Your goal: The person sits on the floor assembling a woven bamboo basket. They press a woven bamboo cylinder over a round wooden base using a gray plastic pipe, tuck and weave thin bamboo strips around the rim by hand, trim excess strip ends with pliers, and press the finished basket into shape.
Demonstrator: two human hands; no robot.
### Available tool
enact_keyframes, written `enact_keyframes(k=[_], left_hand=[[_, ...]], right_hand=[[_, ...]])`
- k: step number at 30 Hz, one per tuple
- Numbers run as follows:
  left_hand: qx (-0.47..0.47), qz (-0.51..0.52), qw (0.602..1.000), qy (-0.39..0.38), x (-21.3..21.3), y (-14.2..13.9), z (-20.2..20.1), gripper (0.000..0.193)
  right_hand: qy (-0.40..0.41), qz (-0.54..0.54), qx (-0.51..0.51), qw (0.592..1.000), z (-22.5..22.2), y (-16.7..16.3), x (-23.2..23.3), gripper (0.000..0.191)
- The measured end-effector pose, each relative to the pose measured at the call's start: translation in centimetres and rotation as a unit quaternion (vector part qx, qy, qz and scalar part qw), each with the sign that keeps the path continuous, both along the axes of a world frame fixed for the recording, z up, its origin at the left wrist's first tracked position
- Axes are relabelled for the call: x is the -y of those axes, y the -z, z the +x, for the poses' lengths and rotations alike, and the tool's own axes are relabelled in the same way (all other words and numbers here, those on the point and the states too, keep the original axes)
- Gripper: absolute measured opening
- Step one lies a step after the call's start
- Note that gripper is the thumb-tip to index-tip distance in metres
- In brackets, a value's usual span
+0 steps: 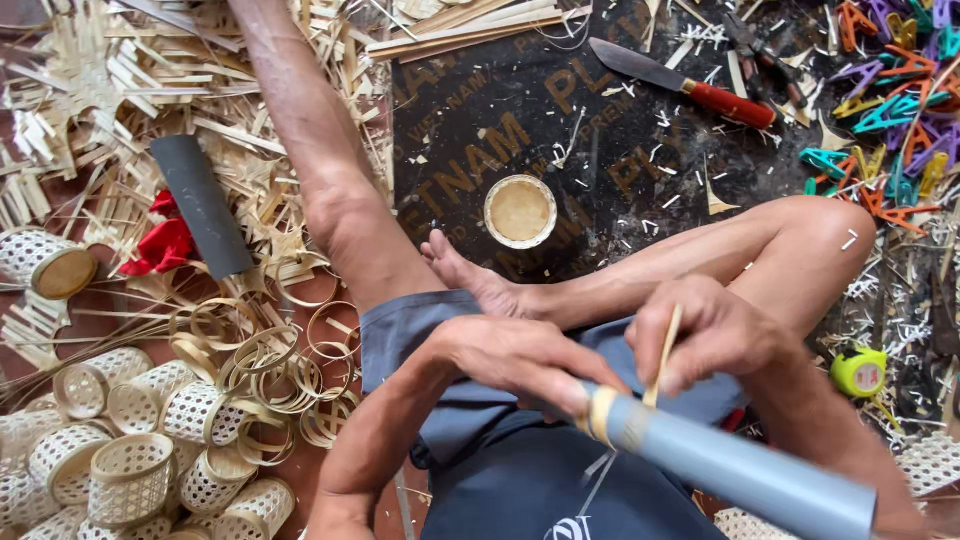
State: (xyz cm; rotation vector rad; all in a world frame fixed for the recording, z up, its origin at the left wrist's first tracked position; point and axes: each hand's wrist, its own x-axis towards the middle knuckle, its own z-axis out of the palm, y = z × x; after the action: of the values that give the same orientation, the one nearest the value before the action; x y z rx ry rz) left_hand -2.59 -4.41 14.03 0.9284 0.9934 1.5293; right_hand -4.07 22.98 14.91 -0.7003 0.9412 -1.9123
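While the left hand [520, 358] grips a grey tube [740, 468], right hand [710, 335] pinching a bamboo strip [663, 355], knife [680, 85] on the board's [560, 110] far edge

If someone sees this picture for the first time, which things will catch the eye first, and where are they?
In the lower middle, the left hand grips the end of a grey tube with a bamboo band around it, while the right hand holds a thin bamboo strip against it. At the lower left lies a heap of small woven baskets and bamboo rings. At the top right are a red-handled knife and bright plastic clips.
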Motion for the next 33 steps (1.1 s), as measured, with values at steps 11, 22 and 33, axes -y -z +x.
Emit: enact_keyframes(k=[11,22,33], left_hand=[[-0.534,-0.425,0.638,-0.356,-2.3,-2.4,1.0,0.056],[0.056,-0.159,0.914,-0.369,-2.1,1.2,2.6,0.057],[0.484,0.149,0.847,-0.160,-1.1,6.8,6.1,0.032]], right_hand=[[0.337,0.438,-0.346,0.758,1.9,-1.1,3.3,0.030],[0.393,0.079,0.043,0.915,1.8,0.8,4.8,0.056],[0.234,-0.077,-0.010,0.969,2.6,1.7,8.0,0.031]])
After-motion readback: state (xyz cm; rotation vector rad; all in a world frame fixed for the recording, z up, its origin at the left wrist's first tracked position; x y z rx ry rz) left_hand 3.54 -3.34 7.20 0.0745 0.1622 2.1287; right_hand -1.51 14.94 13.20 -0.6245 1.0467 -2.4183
